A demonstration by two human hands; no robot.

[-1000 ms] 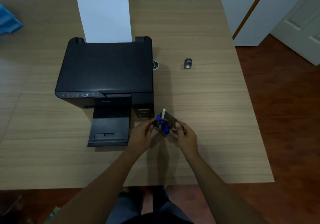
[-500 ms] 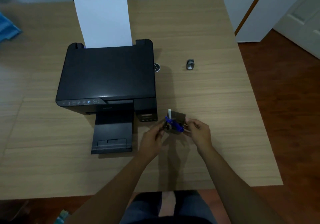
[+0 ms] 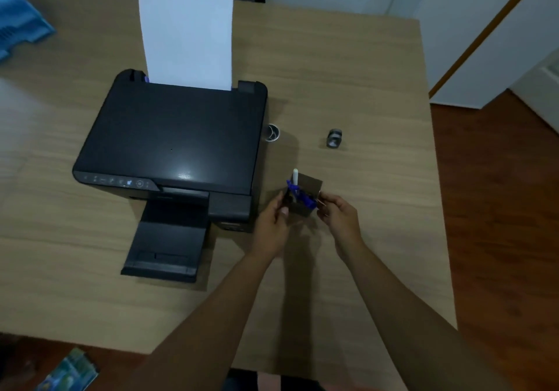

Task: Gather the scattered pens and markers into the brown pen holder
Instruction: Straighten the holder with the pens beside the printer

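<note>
Brown pen holder (image 3: 305,198) stood on the wooden worktop (image 3: 363,88), just right of the black printer (image 3: 172,139). Left hand (image 3: 272,226) touched the holder's left side; right hand (image 3: 338,213) pinched its right edge. Blue pens (image 3: 298,194) and one white marker (image 3: 295,176) stuck up out of the holder, the marker near upright. White sheet (image 3: 187,37) stood in the printer's rear feed. Small white-rimmed round object (image 3: 273,132) lay just beside the printer's right side; small grey object (image 3: 334,138) lay further right, apart. Blue tray (image 3: 18,25) at far left edge.
</note>
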